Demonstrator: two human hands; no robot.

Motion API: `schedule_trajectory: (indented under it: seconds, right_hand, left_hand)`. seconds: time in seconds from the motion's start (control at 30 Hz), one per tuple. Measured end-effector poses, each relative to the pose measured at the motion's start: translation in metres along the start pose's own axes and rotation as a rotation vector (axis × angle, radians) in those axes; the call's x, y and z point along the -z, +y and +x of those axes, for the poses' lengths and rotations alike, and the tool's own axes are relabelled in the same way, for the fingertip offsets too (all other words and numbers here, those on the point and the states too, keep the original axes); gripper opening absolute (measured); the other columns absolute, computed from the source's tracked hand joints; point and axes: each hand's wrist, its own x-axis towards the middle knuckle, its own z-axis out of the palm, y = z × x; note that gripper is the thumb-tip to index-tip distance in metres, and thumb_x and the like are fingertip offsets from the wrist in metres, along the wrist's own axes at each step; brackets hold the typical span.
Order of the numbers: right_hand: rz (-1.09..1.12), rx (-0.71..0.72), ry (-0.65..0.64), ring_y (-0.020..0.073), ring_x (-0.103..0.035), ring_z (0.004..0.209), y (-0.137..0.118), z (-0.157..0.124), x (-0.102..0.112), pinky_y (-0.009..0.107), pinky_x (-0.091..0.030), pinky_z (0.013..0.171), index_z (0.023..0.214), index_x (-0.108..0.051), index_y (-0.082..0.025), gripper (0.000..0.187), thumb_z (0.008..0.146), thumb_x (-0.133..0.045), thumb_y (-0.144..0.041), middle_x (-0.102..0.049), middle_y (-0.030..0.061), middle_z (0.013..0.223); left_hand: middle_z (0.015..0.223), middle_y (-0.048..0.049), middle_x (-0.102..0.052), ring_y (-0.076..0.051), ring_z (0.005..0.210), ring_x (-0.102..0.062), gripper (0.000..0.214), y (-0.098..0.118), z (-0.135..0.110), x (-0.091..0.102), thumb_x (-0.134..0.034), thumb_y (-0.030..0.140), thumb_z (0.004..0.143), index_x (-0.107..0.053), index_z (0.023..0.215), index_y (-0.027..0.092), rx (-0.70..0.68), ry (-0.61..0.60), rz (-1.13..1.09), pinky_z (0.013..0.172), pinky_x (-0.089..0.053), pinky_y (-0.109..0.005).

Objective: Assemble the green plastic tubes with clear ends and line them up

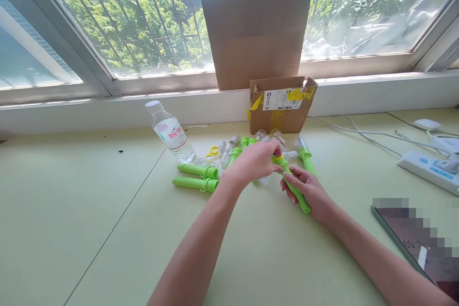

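My right hand (311, 192) is wrapped around a green plastic tube (294, 191) and holds it slanted above the table. My left hand (254, 162) pinches the tube's upper, threaded end with closed fingers; whether a small part sits in that pinch is hidden. Two more green tubes (196, 177) lie side by side to the left. Behind the hands lies a heap of green tubes with clear caps (247, 146), and another capped green tube (305, 155) lies to the right.
A water bottle (171, 135) stands at the back left. An open cardboard box (281, 104) sits against the window sill, below a taller cardboard sheet (255, 24). A power strip (428, 171) with cables lies at the right, and a dark tablet (419, 241) lies at the lower right.
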Motion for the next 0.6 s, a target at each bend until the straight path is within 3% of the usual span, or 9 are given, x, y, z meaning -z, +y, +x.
schedule_trajectory:
  seconds: [0.17, 0.3, 0.43, 0.6]
  right_hand:
    - [0.010, -0.027, 0.080, 0.0073, -0.043, 0.039, 0.0031, 0.0021, 0.0019, 0.021, -0.031, 0.035, 0.092, -0.057, -0.021, 0.039, 0.066, -0.077, -0.043, -0.060, -0.0026, 0.067]
    - [0.057, 0.001, 0.054, 0.0102, -0.051, 0.049, 0.0005, 0.0013, 0.0016, 0.024, -0.040, 0.044, 0.085, -0.060, -0.019, 0.033, 0.071, -0.074, -0.046, -0.061, 0.0007, 0.071]
    - [-0.039, 0.014, 0.002, 0.0131, -0.057, 0.060, -0.0012, 0.0007, 0.0011, 0.027, -0.046, 0.059, 0.083, -0.065, -0.018, 0.035, 0.078, -0.063, -0.053, -0.065, 0.0046, 0.077]
    - [-0.121, 0.019, 0.038, 0.0070, -0.044, 0.043, 0.0015, 0.0008, -0.0009, 0.024, -0.033, 0.042, 0.082, -0.064, -0.019, 0.037, 0.077, -0.062, -0.056, -0.064, 0.0015, 0.073]
  left_hand:
    - [0.093, -0.0012, -0.063, -0.019, 0.081, -0.058, 0.025, 0.0042, 0.0007, -0.0022, -0.060, 0.016, 0.075, -0.048, 0.097, 0.021, -0.022, 0.003, 0.035, 0.061, -0.040, -0.026]
    - [0.094, -0.0012, -0.063, -0.018, 0.083, -0.058, 0.020, 0.0049, 0.0004, -0.0016, -0.057, 0.016, 0.078, -0.049, 0.095, 0.021, -0.037, 0.031, 0.036, 0.062, -0.040, -0.026]
    - [0.094, -0.0011, -0.064, -0.018, 0.082, -0.058, 0.017, 0.0015, -0.0016, 0.0007, -0.058, 0.019, 0.080, -0.049, 0.094, 0.022, -0.039, 0.037, 0.027, 0.062, -0.039, -0.026]
    - [0.087, -0.0014, -0.063, -0.018, 0.079, -0.058, 0.015, 0.0029, -0.0014, 0.0006, -0.059, 0.024, 0.081, -0.049, 0.092, 0.021, -0.002, 0.024, 0.033, 0.060, -0.038, -0.026]
